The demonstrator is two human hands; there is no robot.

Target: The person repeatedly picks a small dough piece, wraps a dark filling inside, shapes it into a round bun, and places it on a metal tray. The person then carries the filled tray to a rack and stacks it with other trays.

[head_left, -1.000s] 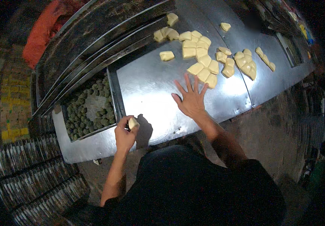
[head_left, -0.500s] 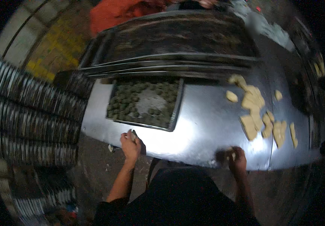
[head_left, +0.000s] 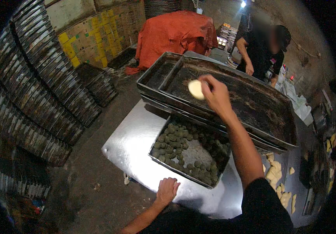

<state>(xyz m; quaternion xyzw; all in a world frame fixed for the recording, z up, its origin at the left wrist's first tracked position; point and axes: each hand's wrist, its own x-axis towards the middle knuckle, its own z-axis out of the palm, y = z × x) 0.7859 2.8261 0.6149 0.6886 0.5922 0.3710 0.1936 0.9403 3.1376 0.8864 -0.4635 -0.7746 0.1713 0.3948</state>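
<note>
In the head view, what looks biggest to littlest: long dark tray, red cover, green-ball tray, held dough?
1. Long dark tray
2. Red cover and green-ball tray: too alike to rank
3. Held dough

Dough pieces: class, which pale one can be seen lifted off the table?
The roundish piece in the right hand, seen against the large dark tray; the other pale pieces lie on the metal table at lower right.
</note>
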